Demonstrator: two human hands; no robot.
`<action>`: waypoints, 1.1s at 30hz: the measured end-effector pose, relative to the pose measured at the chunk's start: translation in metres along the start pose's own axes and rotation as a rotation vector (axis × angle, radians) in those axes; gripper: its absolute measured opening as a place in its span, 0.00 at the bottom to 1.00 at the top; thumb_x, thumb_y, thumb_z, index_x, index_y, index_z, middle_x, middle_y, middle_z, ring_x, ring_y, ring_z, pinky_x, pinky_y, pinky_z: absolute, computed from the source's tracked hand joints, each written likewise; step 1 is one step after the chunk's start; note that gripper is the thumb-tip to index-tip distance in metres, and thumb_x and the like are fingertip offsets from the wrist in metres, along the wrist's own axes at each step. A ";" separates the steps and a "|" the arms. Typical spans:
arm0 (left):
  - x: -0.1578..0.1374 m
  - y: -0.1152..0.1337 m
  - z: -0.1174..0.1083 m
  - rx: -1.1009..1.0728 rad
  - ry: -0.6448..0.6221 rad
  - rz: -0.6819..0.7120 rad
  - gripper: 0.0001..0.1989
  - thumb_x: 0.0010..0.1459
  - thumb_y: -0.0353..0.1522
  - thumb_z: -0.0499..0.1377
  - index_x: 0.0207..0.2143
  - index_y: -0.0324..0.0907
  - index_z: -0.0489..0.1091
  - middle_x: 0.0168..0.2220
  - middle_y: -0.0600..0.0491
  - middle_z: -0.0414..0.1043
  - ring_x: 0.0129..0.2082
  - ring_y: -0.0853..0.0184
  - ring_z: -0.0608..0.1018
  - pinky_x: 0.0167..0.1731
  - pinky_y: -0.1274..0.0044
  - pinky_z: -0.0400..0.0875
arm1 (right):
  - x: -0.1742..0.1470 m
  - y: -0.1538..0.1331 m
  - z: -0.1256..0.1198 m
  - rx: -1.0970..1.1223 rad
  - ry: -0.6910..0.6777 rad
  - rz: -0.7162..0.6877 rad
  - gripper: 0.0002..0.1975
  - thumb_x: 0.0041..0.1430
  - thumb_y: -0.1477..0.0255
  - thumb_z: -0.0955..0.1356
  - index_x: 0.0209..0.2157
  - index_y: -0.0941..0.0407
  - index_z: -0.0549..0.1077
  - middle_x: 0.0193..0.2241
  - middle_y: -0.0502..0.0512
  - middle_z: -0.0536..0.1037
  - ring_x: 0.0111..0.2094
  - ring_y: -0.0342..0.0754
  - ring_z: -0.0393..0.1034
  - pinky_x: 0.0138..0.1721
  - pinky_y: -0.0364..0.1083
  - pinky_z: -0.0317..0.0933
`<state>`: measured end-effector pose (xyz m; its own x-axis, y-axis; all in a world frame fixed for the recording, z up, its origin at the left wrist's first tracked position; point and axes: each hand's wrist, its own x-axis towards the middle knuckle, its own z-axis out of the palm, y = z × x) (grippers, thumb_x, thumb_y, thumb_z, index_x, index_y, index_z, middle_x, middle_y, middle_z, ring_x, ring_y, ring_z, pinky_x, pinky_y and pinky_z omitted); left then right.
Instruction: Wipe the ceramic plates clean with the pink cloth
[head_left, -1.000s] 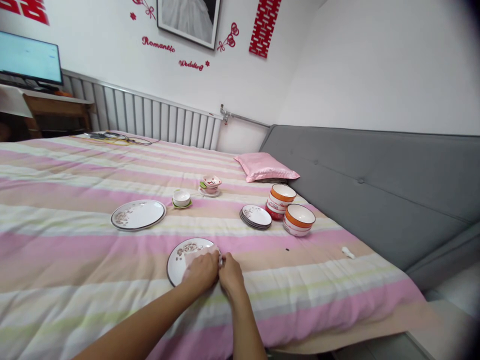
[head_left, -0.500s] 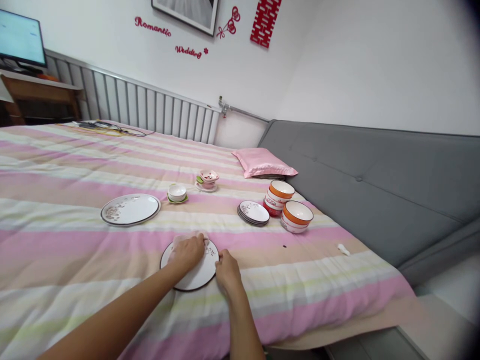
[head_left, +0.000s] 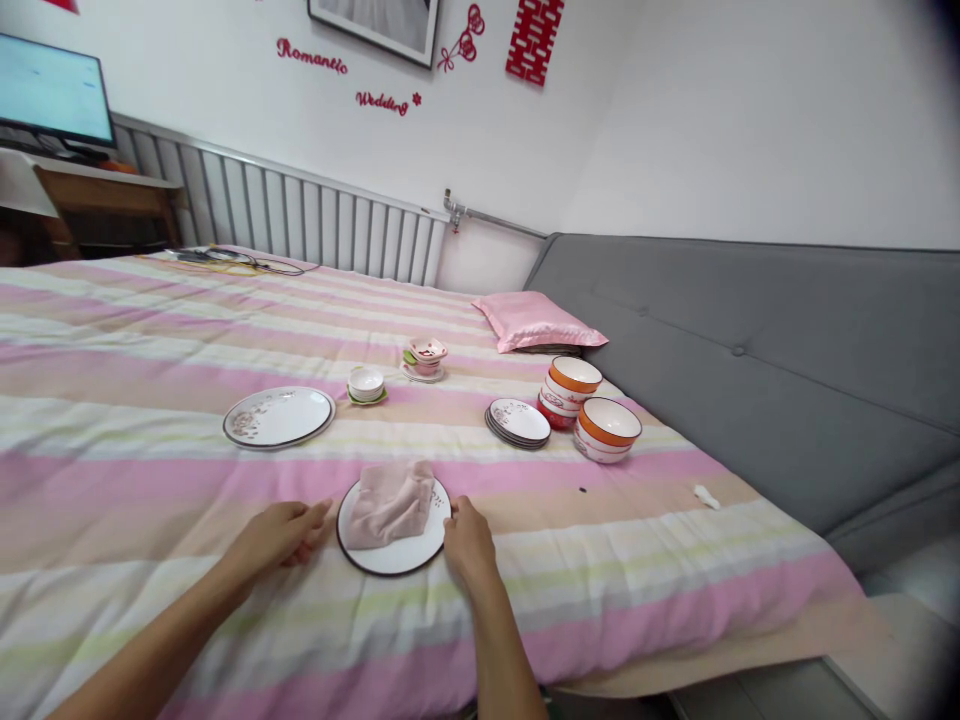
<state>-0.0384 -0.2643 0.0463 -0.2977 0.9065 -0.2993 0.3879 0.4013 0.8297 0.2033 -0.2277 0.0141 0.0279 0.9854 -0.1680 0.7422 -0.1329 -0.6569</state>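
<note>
A round white plate (head_left: pixel 420 553) with a dark rim lies on the striped bedspread in front of me. On top of it rests a crumpled pale pink cloth (head_left: pixel 391 505), touched by neither hand. My right hand (head_left: pixel 469 540) grips the plate's right edge between thumb and fingers. Just left of the plate, my left hand (head_left: pixel 281 535) is held apart from it, fingers stretched toward the rim and holding nothing.
Beyond lie an oval plate (head_left: pixel 279 416), small white bowls (head_left: pixel 366 384), small patterned dishes (head_left: pixel 425 355) and stacked small plates (head_left: pixel 519 422). Orange-rimmed bowls (head_left: pixel 607 425) stand by the pink pillow (head_left: pixel 536 318) and grey headboard (head_left: pixel 750 360). Cables (head_left: pixel 232 262) lie at the far left.
My left hand has let go of the cloth and moved left off the plate. The cloth now lies spread on the plate. My right hand stays at the right rim.
</note>
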 end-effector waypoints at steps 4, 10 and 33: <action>-0.011 0.013 0.017 -0.254 -0.145 -0.193 0.17 0.33 0.40 0.68 0.21 0.38 0.68 0.15 0.55 0.69 0.19 0.67 0.73 0.23 0.78 0.69 | -0.002 -0.001 0.000 0.015 0.021 -0.009 0.15 0.57 0.77 0.60 0.45 0.56 0.68 0.42 0.60 0.76 0.46 0.49 0.70 0.42 0.44 0.59; -0.009 0.018 0.033 -0.403 -0.164 -0.194 0.16 0.28 0.33 0.70 0.19 0.37 0.67 0.15 0.60 0.66 0.16 0.76 0.68 0.20 0.84 0.67 | 0.001 0.000 -0.002 0.056 0.056 -0.030 0.15 0.54 0.79 0.60 0.42 0.56 0.71 0.40 0.56 0.78 0.42 0.47 0.71 0.42 0.42 0.60; 0.112 0.084 0.142 -1.043 -0.162 -0.053 0.22 0.57 0.35 0.57 0.53 0.36 0.63 0.44 0.43 0.75 0.38 0.64 0.79 0.38 0.75 0.75 | 0.130 -0.053 -0.079 -0.103 0.341 -0.177 0.27 0.61 0.67 0.58 0.59 0.64 0.57 0.56 0.69 0.63 0.59 0.57 0.55 0.56 0.53 0.51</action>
<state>0.0846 -0.1104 0.0160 -0.1425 0.9285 -0.3429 -0.5865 0.1999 0.7849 0.2203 -0.0837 0.0853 0.1011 0.9733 0.2063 0.8181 0.0367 -0.5739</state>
